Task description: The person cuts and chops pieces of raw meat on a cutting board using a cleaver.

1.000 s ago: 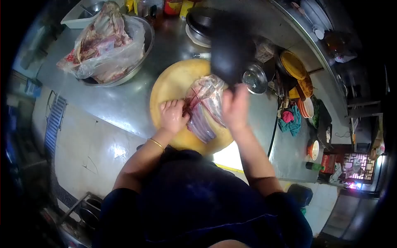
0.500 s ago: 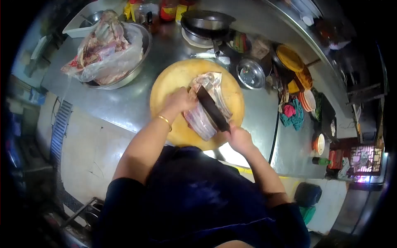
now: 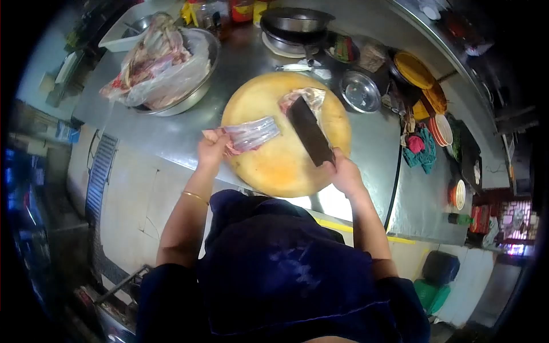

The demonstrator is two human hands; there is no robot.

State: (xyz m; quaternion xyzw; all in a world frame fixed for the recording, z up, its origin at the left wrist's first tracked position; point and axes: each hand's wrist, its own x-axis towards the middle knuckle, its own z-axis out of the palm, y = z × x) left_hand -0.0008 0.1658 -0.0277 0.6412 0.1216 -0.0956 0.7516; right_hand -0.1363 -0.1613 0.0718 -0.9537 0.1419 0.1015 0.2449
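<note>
Ribs (image 3: 254,134) have been moved to the left edge of the chopping board (image 3: 274,174), pinched by the left hand (image 3: 211,147); over meat (image 3: 314,98) near the far edge, the cleaver (image 3: 310,131), gripped by the right hand (image 3: 344,171), should be kept low.

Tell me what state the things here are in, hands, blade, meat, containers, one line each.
Pale, striped rib slab: detached, one end gripped
Bare left hand: closed on that slab
Dark, rectangular metal cleaver: held; touching or hovering unclear
Bare right hand: gripping the cleaver
Pinkish-white bony meat chunk: partly hidden by cleaver
Round yellow chopping board: lying flat
Translucent plastic bag: open, larger meat sticking out
Small round metal bowl: upright, uncovered
</note>
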